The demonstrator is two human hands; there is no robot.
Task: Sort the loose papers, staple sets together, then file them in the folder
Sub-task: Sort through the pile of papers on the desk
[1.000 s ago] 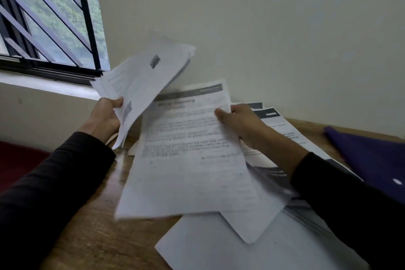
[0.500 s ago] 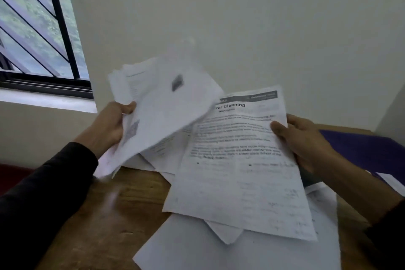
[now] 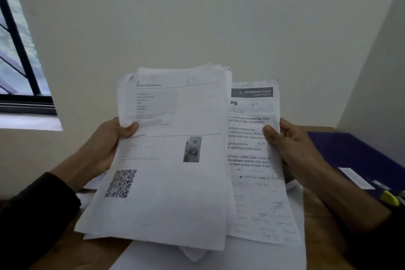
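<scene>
My left hand (image 3: 107, 144) grips the left edge of a stack of several printed sheets (image 3: 171, 160), held up over the table; the top sheet carries a QR code and a small photo. My right hand (image 3: 289, 149) holds the right edge of a single printed sheet (image 3: 254, 182) with a dark header bar, tucked partly behind the stack. More loose white papers (image 3: 241, 256) lie flat on the wooden table (image 3: 317, 226) beneath both. A dark purple folder (image 3: 350, 155) lies on the table at the right, past my right hand.
A white label (image 3: 356, 177) sits on the folder, and a yellow-green highlighter (image 3: 390, 198) rests at its near edge. A white wall stands close behind the table, with a corner at the right. A barred window (image 3: 15, 50) is at the left.
My left hand swung its stack rightward and upright, so it now overlaps the sheet in my right hand. The view also turned right, showing more of the folder.
</scene>
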